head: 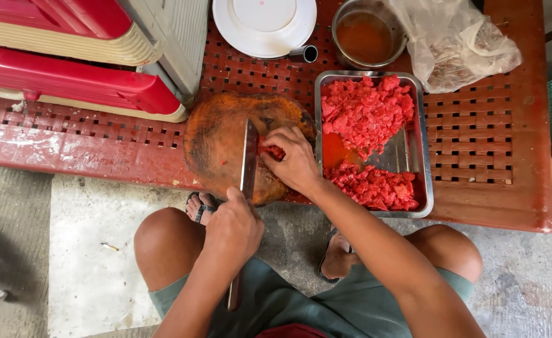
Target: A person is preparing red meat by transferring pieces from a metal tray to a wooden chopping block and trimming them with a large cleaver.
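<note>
My left hand point(235, 228) grips the handle of a large knife point(249, 156). Its blade stands edge-down on a round wooden cutting board point(216, 144). My right hand point(294, 159) rests on the board just right of the blade, fingers pressed on a small piece of red meat point(273, 151). Beside that hand sits a steel tray point(427, 156) holding two heaps of chopped red meat point(366, 112) and some red juice.
The board and tray lie on a low red lattice table point(476, 138). Behind them are a white plate point(263, 25), a metal bowl of orange-brown liquid point(363, 37) and a clear plastic bag point(457, 44). Stacked red chairs point(69, 81) stand at the left. My knees and sandalled feet are below the table edge.
</note>
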